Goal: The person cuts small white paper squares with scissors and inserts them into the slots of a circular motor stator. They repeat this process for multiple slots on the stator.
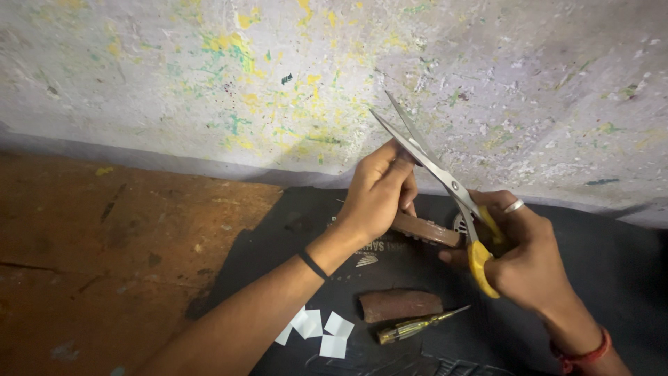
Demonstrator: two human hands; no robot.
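Head view, right hand (529,257) gripping yellow-handled scissors (445,184), steel blades parted

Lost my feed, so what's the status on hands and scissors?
Right hand grips the scissors, blades open. Left hand pinches something small at the blades, item unclear. Brown piece beneath, nothing blocking.

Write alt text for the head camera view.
A right hand holds open yellow-handled scissors against something pinched in the left hand. Below, on a black mat, lie white paper squares, a brown block and a screwdriver.
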